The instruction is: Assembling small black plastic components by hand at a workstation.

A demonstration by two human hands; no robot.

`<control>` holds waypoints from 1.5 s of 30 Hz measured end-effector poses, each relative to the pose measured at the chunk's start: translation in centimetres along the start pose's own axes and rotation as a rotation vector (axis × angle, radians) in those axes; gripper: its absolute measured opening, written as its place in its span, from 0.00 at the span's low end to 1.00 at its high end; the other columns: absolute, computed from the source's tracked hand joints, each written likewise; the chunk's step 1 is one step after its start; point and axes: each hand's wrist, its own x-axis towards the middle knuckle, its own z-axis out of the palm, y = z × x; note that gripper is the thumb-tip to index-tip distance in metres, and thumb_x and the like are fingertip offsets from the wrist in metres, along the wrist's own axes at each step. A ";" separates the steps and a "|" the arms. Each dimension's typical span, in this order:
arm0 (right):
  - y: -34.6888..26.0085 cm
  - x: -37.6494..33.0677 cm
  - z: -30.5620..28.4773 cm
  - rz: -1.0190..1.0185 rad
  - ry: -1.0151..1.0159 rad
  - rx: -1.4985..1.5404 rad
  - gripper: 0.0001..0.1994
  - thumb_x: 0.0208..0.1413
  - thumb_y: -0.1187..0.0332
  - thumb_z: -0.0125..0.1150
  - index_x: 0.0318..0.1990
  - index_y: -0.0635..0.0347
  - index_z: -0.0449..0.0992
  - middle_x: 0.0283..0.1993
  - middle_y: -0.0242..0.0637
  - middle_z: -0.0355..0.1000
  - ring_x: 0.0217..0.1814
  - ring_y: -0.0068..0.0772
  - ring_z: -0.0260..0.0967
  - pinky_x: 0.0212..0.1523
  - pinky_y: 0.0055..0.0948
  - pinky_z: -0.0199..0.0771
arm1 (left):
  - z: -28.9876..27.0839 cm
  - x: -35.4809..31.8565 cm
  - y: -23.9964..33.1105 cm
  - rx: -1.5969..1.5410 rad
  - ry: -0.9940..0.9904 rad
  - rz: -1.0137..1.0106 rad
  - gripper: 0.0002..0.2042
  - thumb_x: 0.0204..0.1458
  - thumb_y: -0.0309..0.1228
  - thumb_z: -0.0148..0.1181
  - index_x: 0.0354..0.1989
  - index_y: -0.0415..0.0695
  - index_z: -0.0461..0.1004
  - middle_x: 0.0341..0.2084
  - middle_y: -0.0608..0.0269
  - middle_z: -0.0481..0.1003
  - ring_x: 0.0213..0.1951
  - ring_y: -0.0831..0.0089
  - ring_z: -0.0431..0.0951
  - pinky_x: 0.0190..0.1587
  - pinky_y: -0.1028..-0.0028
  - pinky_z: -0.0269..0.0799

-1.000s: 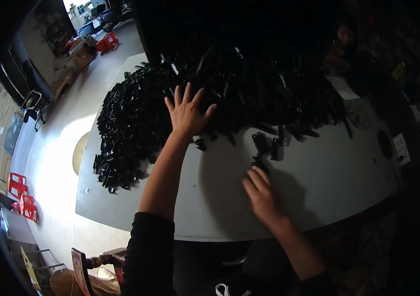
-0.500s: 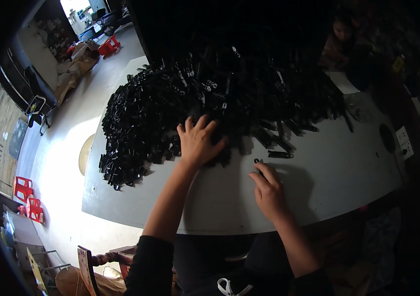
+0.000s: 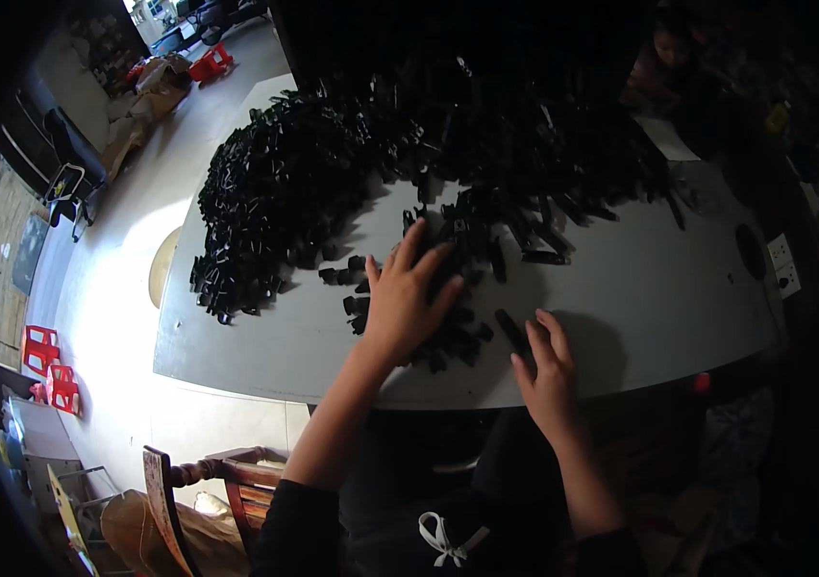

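My left hand [image 3: 404,303] lies palm down with its fingers spread over a loose cluster of small black clip-like pieces [image 3: 454,343] near the table's front edge. My right hand [image 3: 550,375] is to the right of it, just above the table, fingers apart. Beside its thumb a long black strip-shaped piece [image 3: 512,330] slants on the table; whether the thumb touches it I cannot tell. Ahead of both hands spreads a large heap of black pieces [image 3: 270,183], small and curved at the left, longer strips [image 3: 546,258] at the right.
The pale table [image 3: 246,356] has a curved front edge. At the far right sits another person [image 3: 664,67] near a light sheet [image 3: 669,139]. A wooden chair [image 3: 227,471] stands at the lower left, with red stools [image 3: 42,348] farther off. A white socket panel [image 3: 782,264] is at the right.
My left hand has drawn a cluster of black pieces away from the heap toward me. My right hand has come nearer and opened; the strip it pinched now lies beside it.
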 end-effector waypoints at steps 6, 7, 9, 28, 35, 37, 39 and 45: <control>0.6 -0.3 0.7 0.030 0.041 0.012 0.15 0.49 0.78 0.62 0.46 0.69 0.72 0.60 0.49 0.62 0.59 0.51 0.65 0.55 0.37 0.69 | -1.7 0.5 -1.7 0.023 0.239 0.099 0.12 0.52 0.29 0.57 0.46 0.46 0.73 0.53 0.51 0.68 0.50 0.55 0.73 0.59 0.46 0.56; 0.8 -0.4 0.6 0.038 0.039 0.011 0.15 0.49 0.78 0.62 0.46 0.69 0.72 0.60 0.49 0.62 0.59 0.51 0.65 0.55 0.37 0.69 | -2.6 -0.1 -1.1 -0.087 0.181 0.054 0.09 0.50 0.27 0.59 0.41 0.44 0.74 0.45 0.53 0.71 0.45 0.56 0.74 0.52 0.53 0.63; 1.7 -0.8 0.6 0.013 0.075 -0.077 0.15 0.48 0.78 0.63 0.45 0.68 0.72 0.59 0.49 0.63 0.58 0.49 0.66 0.54 0.37 0.69 | -3.3 -2.3 0.6 -0.274 0.047 0.013 0.06 0.46 0.24 0.61 0.33 0.42 0.74 0.32 0.56 0.72 0.37 0.58 0.75 0.39 0.64 0.70; -1.4 -0.1 -0.3 0.118 -0.072 0.120 0.13 0.56 0.71 0.56 0.47 0.65 0.68 0.38 0.48 0.71 0.40 0.50 0.71 0.40 0.40 0.70 | -2.3 -9.9 1.9 0.060 -0.051 0.262 0.09 0.41 0.26 0.57 0.33 0.43 0.75 0.38 0.61 0.73 0.38 0.64 0.74 0.36 0.70 0.71; -4.8 -2.3 -2.7 -0.073 -0.290 0.196 0.12 0.54 0.73 0.59 0.46 0.65 0.72 0.35 0.42 0.72 0.34 0.41 0.73 0.33 0.30 0.71 | -3.7 -11.7 2.5 -0.236 -0.003 0.131 0.10 0.41 0.21 0.62 0.34 0.42 0.74 0.39 0.59 0.74 0.37 0.65 0.77 0.33 0.71 0.74; -5.4 -2.3 -3.1 -0.073 -0.305 0.193 0.12 0.51 0.73 0.63 0.43 0.65 0.74 0.32 0.41 0.71 0.30 0.39 0.71 0.30 0.30 0.70 | -4.6 -12.0 3.2 -0.557 0.031 0.028 0.11 0.39 0.19 0.68 0.32 0.40 0.74 0.34 0.58 0.75 0.32 0.64 0.78 0.32 0.71 0.75; -5.8 -2.0 -3.6 -0.177 -0.331 0.137 0.14 0.48 0.72 0.65 0.42 0.64 0.74 0.28 0.38 0.69 0.25 0.35 0.67 0.27 0.29 0.67 | -5.2 -12.4 3.5 -0.647 -0.015 -0.026 0.12 0.36 0.18 0.69 0.30 0.39 0.75 0.33 0.56 0.77 0.35 0.66 0.79 0.37 0.73 0.74; -6.5 -1.7 -4.0 -0.245 -0.383 0.145 0.14 0.44 0.71 0.68 0.40 0.62 0.76 0.22 0.33 0.65 0.21 0.30 0.63 0.23 0.29 0.64 | -6.0 -12.6 3.7 -0.699 -0.046 0.014 0.10 0.36 0.19 0.69 0.29 0.39 0.76 0.35 0.54 0.78 0.35 0.65 0.80 0.36 0.73 0.75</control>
